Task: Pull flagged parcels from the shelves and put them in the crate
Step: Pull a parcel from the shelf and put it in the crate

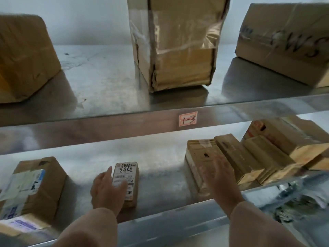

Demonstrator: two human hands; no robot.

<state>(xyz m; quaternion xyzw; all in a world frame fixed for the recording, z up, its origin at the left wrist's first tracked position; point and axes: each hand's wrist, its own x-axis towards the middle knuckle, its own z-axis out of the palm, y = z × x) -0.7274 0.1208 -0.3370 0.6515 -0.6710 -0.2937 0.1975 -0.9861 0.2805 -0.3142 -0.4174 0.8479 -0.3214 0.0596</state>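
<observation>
Both hands are seen reaching onto the lower shelf (160, 177). The left hand (106, 190) is closed on a small labelled parcel (132, 175): its thumb is laid across the white label and its index finger is stretched along the parcel's left edge. The parcel lies flat near the shelf's front edge, with handwritten digits at the far end of its label. The right hand (219, 177) is held spread and empty, blurred, over the nearest of a row of flat parcels (249, 157) to the right; whether it is touched cannot be told.

A carton with white and blue labels (35, 184) is set to the left of the small parcel, apart from it. On the front lip of the upper shelf (106, 77) a tag marked "1-3" (188, 119) is stuck. Above it a tall taped box (179, 43) is stood upright, flanked by a brown box (23, 56) at the left and a scrawled-on box (288, 41) at the right.
</observation>
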